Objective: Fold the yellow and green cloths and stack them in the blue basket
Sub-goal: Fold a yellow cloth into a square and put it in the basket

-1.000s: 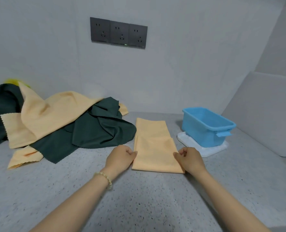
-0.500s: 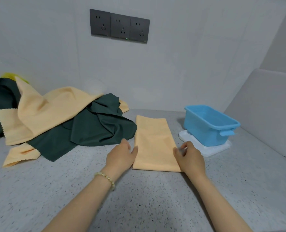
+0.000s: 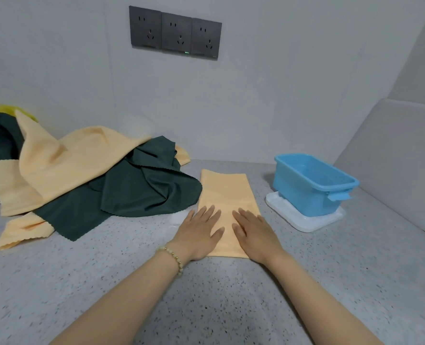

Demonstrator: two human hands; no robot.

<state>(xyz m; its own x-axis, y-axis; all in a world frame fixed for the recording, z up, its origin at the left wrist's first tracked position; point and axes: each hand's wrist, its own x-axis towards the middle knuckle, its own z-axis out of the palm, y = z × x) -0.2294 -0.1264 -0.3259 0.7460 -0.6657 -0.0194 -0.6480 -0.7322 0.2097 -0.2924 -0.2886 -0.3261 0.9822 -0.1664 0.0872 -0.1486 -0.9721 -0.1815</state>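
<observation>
My left hand and right hand lie flat, fingers straight, on the folded cloth (near corners hidden underneath).

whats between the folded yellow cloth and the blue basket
Head view: only a strip of bare counter, then the rim of the white tray the blue basket stands on.

Pale yellow folded cloth, dark green cloths, blue basket, white tray, grey speckled counter.
</observation>
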